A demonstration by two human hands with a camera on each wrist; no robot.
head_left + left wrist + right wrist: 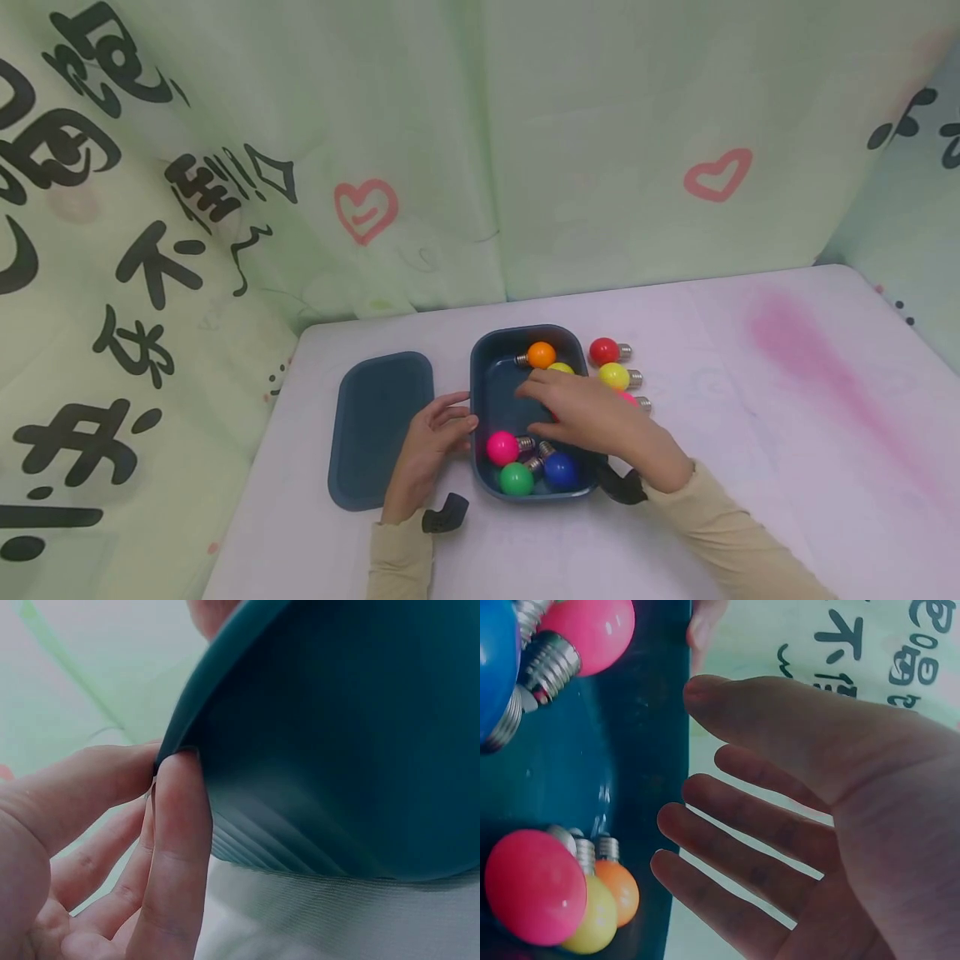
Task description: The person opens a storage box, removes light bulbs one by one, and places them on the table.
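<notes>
A dark blue plastic bin (pixel 491 400) holds several coloured light bulbs with screw bases. My left hand (pixel 431 446) is at its left wall; in the left wrist view, thumb and a finger pinch the rim (pixel 191 694). My right hand (pixel 592 408) hovers over the bin with fingers spread and nothing in them. Near the front of the bin lie a pink bulb (pixel 502 448), a green bulb (pixel 516 479) and a blue bulb (pixel 560 471). Towards the back are an orange bulb (pixel 542 355), a yellow bulb (pixel 592 915) and a reddish-pink bulb (pixel 536 889), partly hidden by my right hand in the head view.
Right of the bin lie a red bulb (pixel 603 351), a yellow bulb (pixel 614 376) and a pink bulb (pixel 626 397) partly behind my right hand. A flat dark blue lid (pixel 378 429) lies left of the bin on the white table (pixel 712 500). Printed curtains (pixel 585 125) hang behind.
</notes>
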